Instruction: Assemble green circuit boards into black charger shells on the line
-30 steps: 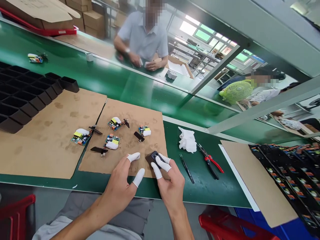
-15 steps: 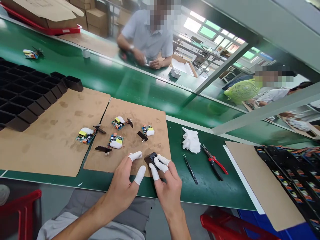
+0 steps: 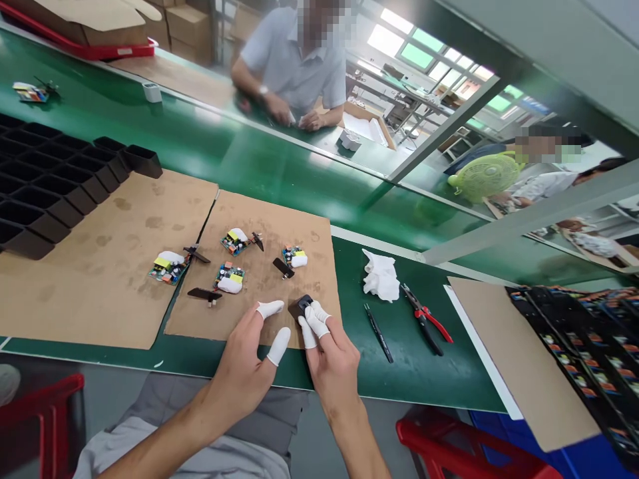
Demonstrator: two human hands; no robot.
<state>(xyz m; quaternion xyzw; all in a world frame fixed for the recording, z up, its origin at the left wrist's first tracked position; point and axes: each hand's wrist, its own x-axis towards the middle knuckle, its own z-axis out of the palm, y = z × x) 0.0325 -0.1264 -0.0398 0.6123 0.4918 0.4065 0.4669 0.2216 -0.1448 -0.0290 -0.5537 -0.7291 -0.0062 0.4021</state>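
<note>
My right hand (image 3: 329,359), white cots on its fingertips, pinches a small black plastic housing (image 3: 299,307) against the brown cardboard sheet (image 3: 259,299). Just left of it my left hand (image 3: 244,366) hovers with thumb and forefinger apart, empty. Beyond the hands lie several small circuit boards with white blocks (image 3: 230,278) and loose black plastic pieces (image 3: 282,267) on the cardboard.
A crumpled white cloth (image 3: 378,275), black tweezers (image 3: 378,334) and red-handled pliers (image 3: 424,318) lie right of the cardboard. Black compartment trays (image 3: 44,193) stand at the left, trays of boards (image 3: 589,359) at the right. Two people work across the green conveyor (image 3: 249,159).
The right hand's fingers have closed tighter over the black housing. The view has shifted slightly; the left hand keeps its pose.
</note>
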